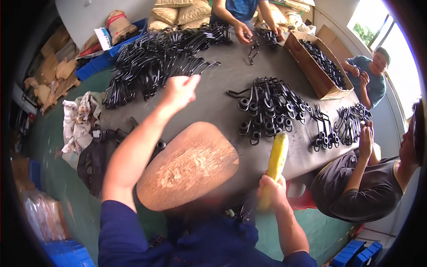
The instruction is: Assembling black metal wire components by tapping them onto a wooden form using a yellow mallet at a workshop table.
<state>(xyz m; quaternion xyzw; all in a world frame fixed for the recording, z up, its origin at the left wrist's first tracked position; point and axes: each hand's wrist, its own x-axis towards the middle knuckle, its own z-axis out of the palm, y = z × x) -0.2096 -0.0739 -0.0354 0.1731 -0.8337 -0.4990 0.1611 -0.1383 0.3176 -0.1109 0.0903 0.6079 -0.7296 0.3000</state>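
My left hand (180, 92) is raised over the table beside a heap of black bent metal rods (147, 66). Its fingers are curled closed; anything inside them is hidden. My right hand (272, 189) wraps round a long yellow bar (278, 155), its upper end pointing away from me toward the table. What kind of tool the bar is, I cannot tell. In front of me, between my arms, is a rounded wooden block (189, 167) with a rough, chipped top. Beyond the yellow bar lies a cluster of black rods with ringed ends (269, 107).
Across the table, a person in blue (240, 11) handles black rods. Two more people sit at the right, one in a dark shirt (356, 191). A cardboard box (307, 66) of black parts stands at the far right. Blue bins (95, 64) and sacks (180, 13) lie behind.
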